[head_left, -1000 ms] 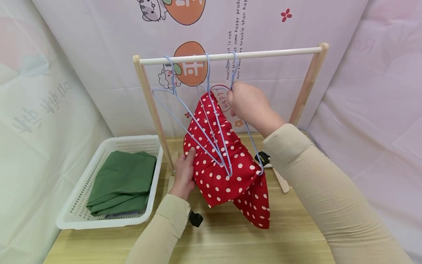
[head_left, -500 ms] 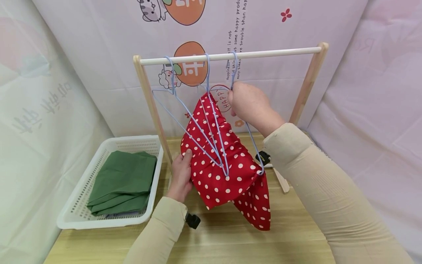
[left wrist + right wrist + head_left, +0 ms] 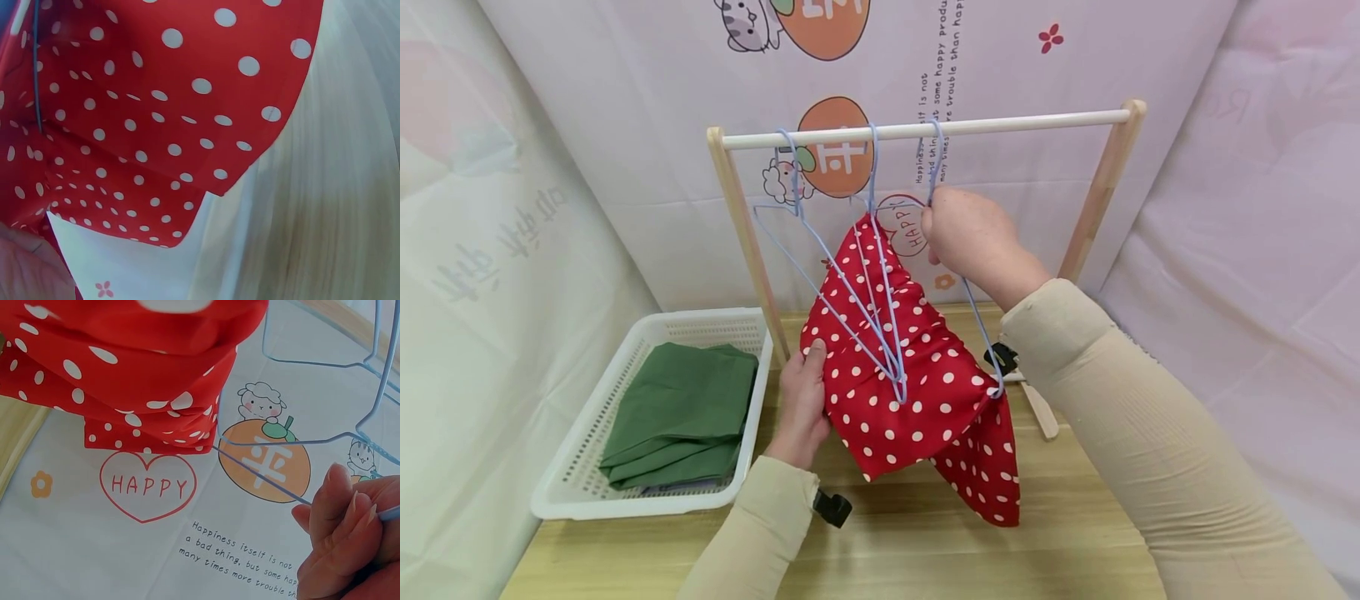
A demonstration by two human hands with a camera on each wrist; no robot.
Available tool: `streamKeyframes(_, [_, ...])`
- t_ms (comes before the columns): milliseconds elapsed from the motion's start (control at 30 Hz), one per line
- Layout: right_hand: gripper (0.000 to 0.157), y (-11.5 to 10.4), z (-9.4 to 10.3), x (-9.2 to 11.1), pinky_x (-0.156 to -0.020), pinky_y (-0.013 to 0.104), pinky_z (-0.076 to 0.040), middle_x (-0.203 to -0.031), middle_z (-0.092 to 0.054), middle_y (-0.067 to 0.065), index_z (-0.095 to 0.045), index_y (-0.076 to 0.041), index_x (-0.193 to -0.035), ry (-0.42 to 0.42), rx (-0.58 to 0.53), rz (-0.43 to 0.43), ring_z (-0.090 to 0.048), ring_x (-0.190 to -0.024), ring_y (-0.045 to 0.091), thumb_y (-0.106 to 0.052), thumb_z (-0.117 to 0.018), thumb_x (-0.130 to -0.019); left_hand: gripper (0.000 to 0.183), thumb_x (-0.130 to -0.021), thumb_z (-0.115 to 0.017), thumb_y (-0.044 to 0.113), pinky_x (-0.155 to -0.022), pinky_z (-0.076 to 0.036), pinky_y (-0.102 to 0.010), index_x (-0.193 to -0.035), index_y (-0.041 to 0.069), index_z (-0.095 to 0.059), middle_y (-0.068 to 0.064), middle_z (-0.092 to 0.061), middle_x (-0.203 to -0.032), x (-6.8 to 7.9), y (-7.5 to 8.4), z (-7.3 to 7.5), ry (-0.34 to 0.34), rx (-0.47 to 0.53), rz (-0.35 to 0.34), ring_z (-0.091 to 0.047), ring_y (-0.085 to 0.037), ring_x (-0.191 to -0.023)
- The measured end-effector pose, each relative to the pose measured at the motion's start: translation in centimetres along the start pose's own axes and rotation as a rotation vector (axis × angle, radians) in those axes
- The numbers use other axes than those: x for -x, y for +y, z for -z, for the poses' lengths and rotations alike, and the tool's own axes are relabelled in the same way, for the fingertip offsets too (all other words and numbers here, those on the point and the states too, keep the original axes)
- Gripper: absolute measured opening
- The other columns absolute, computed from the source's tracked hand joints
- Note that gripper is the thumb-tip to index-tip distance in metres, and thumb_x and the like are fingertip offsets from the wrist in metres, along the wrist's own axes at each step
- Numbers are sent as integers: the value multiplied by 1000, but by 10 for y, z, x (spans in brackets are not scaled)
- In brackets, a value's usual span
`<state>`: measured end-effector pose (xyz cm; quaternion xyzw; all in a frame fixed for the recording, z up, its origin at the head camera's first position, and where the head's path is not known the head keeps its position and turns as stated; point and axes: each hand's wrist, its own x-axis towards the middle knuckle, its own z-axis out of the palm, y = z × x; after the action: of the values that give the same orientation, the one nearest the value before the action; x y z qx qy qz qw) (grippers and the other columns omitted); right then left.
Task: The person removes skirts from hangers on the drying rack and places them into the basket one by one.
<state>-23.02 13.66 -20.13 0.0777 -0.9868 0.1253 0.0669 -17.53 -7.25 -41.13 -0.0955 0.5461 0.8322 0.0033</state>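
Observation:
A red cloth with white dots (image 3: 917, 408) hangs draped over a light blue wire hanger (image 3: 976, 317), whose hook is on the rack's white rail (image 3: 1030, 122). My right hand (image 3: 973, 237) grips this hanger just below its hook; in the right wrist view the fingers (image 3: 347, 528) are curled round the wire. Lower down, my left hand (image 3: 802, 400) holds the cloth's left edge, thumb in front and the other fingers hidden behind. The left wrist view shows the cloth's inner side (image 3: 187, 119), with part of the hand (image 3: 34, 269) at the corner.
Two bare blue hangers hang to the left, the leftmost hanger (image 3: 823, 242) and the middle hanger (image 3: 891, 308), both in front of the cloth. A white basket (image 3: 542, 500) with folded green cloth (image 3: 681, 408) stands left of the wooden rack post (image 3: 745, 225).
My left hand has moved left and slightly down, drawing the cloth's left edge along. The bare hangers' lower ends have swung left. The right hand has kept its grip in place.

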Motion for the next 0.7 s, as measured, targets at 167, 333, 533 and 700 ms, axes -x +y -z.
streamKeyframes(167, [33,0,0,0,-76,41,-60,-93,-73,12,-60,0,-124,-1,4,6,-70,-87,29,-24,-43,-110,59,-98,-68,51,-97,-58,-36,-144,22,-45,-1,-59,-139,6,4,-1,7,24,-7,-64,-22,-125])
streamKeyframes(333, [33,1,1,0,-77,41,-60,-95,-73,13,-60,1,-125,-5,8,5,-70,-89,29,-23,-43,-109,57,-98,-68,51,-97,-59,-37,-142,22,-47,-1,-60,-137,12,8,-1,16,29,-18,-66,-22,-124])
streamKeyframes(533, [33,1,1,0,-75,40,-58,-100,-74,14,-61,1,-126,1,16,3,-69,-88,29,-22,-44,-109,53,-102,-64,48,-95,-59,-35,-142,19,-46,-2,-61,-136,19,15,-1,3,34,-50,-66,-21,-122])
streamKeyframes(700, [33,1,1,0,-73,39,-57,-101,-74,14,-60,0,-127,4,13,4,-69,-88,29,-22,-44,-109,53,-102,-63,50,-93,-60,-35,-142,20,-46,-2,-61,-135,25,19,0,12,23,-89,-67,-21,-121])
